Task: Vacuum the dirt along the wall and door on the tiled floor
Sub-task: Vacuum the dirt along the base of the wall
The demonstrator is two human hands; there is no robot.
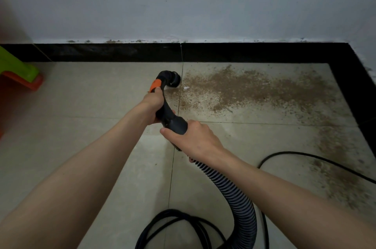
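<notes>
1. Head view, where things stand: your left hand (153,99) is clenched round the curved black vacuum handle (166,106) just below its orange switch (155,85), and your right hand (193,139) grasps the cuff where the ribbed hose (234,193) joins. The round brush nozzle (174,79) sits on the tiled floor (91,106) at the left edge of the brown dirt patch (254,88), near the black skirting (114,52) but apart from it.

2. Head view, what could go wrong:
   - Sweep too fast and you will likely scatter the loose grit onto the cleaner tiles at left.
   - The white scrap (186,87) just beside the nozzle may clog the brush.
   - The power cord (305,157) lies across the dirt trailing down the right side; you could drag it through the mess.
   - The coiled cable (183,220) near your feet is a trip or snag risk as the hose swings.
   - Grime on the ledge above the skirting may be missed if you work the floor only.

3. Head view, what you cannot see:
   - No door appears.
   - The vacuum body is out of frame.
   - The nozzle mouth is hidden, so floor contact is a guess.
   - The green and orange stool (18,73) at left is cut off.
   - Low light blurs the dirt's far right edge.
</notes>
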